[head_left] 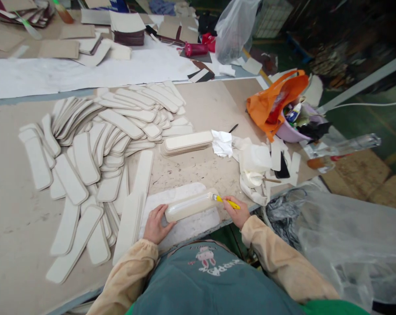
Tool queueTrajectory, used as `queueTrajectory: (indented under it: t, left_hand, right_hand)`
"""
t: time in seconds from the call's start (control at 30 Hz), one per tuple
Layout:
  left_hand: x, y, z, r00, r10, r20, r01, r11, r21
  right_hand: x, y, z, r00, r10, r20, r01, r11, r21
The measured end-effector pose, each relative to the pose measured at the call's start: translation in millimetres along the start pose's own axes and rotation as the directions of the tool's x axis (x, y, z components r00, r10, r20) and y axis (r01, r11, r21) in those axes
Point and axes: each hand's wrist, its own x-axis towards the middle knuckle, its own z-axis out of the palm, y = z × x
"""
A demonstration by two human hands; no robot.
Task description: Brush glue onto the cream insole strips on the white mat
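The pale strip (191, 205) lay at the near edge of the table (211, 105), straight in front of the person, lengthwise from left to right on a white slab (198, 225). The left hand (155, 224) had closed on its left end, thumb tucked against the rounded tip and fingers curled beside it, pinning the piece to the slab. The right hand (237, 212) was clenched round a yellow-handled brush (229, 202), whose head met the strip's right end.

The strip's top looked glossy, as if wet, while its fellows were matt. I judged it light and fairly stiff, thin board or padded insole stuff that would flex but not droop. The shiny face was likely slick or tacky. The sensible hold seemed the one in use: at an end or along the edges, off the wet top.

Just left of the slab a few matt strips lay side by side. Beyond them a wide heap of strips (102, 144) fanned over the left half of the table. A neat stack (187, 142) sat further off, near the middle. To the right lay white rags and offcuts (253, 166). An orange bag (276, 103) slumped over a lavender basin (291, 133) at the far right corner. A clear bottle (345, 146) lay off the table's right edge, and a clear plastic sheet (342, 236) billowed at the near right.
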Motion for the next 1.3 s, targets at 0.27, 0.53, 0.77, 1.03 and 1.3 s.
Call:
queueTrajectory:
  t: [0.27,0.53,0.77,1.03,1.3]
  left_hand:
    - [-0.4,3.5,-2.1,1.0,-0.021,0.011,0.021,0.999,-0.027]
    - [0.7,7.2,-4.9,1.0,0.009,-0.021,-0.01,1.0,-0.025]
    - [0.0,7.6,-3.6,0.999,0.02,-0.035,-0.019,1.0,0.004]
    - [-0.9,4.2,-2.2,0.998,0.035,-0.043,-0.034,0.998,0.044]
    - [1.7,3.1,-1.4,0.998,0.052,-0.029,-0.05,0.996,0.072]
  right_hand:
    - [-16.6,-30.5,19.3,0.989,-0.109,0.102,0.094,0.986,0.138]
    - [-17.0,-62.2,84.1,0.843,-0.432,0.321,0.375,0.899,0.225]
    - [-14.8,-41.7,83.3,0.886,-0.377,0.269,0.337,0.923,0.186]
    - [-23.2,-5.6,42.1,0.971,-0.18,0.155,0.162,0.979,0.123]
    - [-18.1,14.6,-0.9,1.0,-0.027,0.006,0.026,0.998,0.06]
